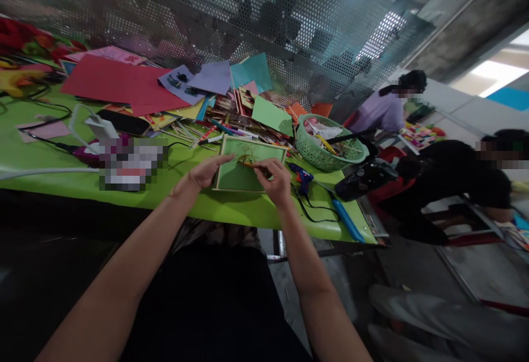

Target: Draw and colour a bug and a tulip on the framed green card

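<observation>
Centre of frame, left hand (208, 172) gripping green board (232, 179) by its rim, right hand (275, 179) pinching small piece (247, 163) (yellow-brown) over it.

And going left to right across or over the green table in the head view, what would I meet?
Pink paper, white plug, left hand, small yellow piece, right hand, glue gun, long blue object.

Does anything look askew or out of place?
Yes: a pale-green paper sheet lies askew over jumbled brown sticks behind the green framed panel. A long blue tool lies near the front edge of the bright-green table and could fall.
</observation>
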Tool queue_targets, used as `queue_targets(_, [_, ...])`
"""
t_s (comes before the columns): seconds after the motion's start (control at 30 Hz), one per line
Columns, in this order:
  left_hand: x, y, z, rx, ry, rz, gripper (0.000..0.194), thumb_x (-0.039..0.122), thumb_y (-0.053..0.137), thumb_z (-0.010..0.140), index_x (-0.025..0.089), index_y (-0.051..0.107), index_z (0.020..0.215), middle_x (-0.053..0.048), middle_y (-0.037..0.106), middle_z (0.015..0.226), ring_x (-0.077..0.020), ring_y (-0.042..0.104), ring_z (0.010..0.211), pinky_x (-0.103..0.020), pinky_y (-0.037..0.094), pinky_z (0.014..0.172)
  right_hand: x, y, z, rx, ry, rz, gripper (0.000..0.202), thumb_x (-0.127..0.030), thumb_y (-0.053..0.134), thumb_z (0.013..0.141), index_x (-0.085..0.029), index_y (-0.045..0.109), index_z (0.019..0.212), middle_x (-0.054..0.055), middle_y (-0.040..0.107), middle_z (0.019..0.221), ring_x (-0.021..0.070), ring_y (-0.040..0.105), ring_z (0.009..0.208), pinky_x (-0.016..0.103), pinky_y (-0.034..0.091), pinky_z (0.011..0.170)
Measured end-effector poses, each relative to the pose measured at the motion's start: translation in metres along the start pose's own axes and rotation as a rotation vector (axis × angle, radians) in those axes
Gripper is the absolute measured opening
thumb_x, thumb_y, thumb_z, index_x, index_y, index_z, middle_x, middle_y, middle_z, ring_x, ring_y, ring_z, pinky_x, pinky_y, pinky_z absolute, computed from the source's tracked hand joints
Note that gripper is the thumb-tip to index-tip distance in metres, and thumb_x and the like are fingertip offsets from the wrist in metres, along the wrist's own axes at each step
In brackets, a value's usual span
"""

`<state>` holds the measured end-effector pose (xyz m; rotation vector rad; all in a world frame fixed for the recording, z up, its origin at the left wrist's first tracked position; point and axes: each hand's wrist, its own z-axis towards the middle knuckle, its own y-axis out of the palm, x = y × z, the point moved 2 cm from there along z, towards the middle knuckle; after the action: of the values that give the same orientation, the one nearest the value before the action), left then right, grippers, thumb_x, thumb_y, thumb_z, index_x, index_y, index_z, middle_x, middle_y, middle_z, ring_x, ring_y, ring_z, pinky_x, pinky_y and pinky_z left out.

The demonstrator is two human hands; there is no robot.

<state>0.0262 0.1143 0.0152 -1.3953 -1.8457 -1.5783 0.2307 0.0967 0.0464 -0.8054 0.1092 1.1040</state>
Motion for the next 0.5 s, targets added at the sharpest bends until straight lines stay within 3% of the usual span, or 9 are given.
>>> queue_targets(0.5, [-0.0021,-0.0035,0.0023,0.003,0.011,-0.006,0.028,0.026,0.062,0.090,0.012,0.076,0.109,-0.011,0.080,0.076,-0.0248,0.076,0.064,-0.034,0.063,0.067,0.0019,-0.0005,0.0001,0.002,0.004,0.008,0.011,-0.025,0.061,0.092,-0.024,0.071,0.097,0.006,0.071,0.093,0.0193,0.067,0.088,0.033,0.058,0.077])
